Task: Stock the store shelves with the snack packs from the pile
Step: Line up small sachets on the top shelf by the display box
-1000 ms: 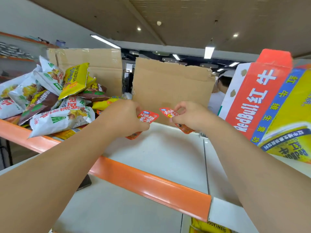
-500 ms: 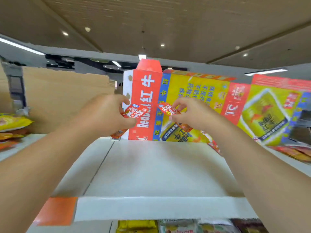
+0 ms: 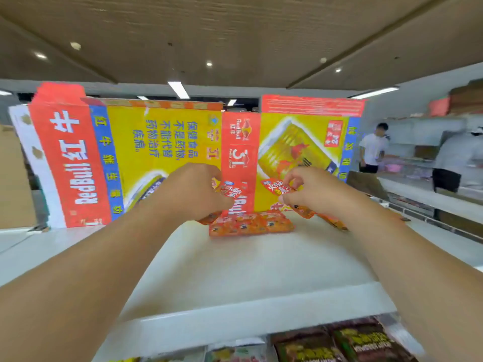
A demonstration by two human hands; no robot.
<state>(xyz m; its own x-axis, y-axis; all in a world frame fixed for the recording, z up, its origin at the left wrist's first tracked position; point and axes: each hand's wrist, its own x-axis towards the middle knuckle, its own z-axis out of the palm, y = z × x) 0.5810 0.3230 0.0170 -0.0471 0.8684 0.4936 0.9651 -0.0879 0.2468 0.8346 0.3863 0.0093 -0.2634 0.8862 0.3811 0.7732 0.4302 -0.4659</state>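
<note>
Snack packs (image 3: 251,224) in orange-red wrappers lie in a flat row at the back of the white shelf (image 3: 235,273), touching the foot of the flattened Red Bull carton (image 3: 162,142), which stands upright along the shelf's rear edge. Just above that row both hands are raised, each with a pack of its own. The left hand (image 3: 192,192) has its fingers curled round a small red pack (image 3: 231,191), whose printed top shows past the knuckles; how much of it lies inside the hand cannot be told. The right hand (image 3: 311,190) pinches a second red pack (image 3: 277,186) between thumb and bent fingers (image 3: 295,176), and a strip of orange wrappers (image 3: 332,220) trails from under that hand down toward the shelf, just right of the row. The two held packs are near each other but apart, both in front of the carton's printed face. Below the shelf's white front lip, dark brown packs (image 3: 360,340) and paler ones (image 3: 235,351) sit on a lower shelf. Plain brown cardboard (image 3: 10,178) stands at the far left beside the carton. Far to the right, two people in white tops (image 3: 373,147) stand by other white shelving, too blurred to tell more.
</note>
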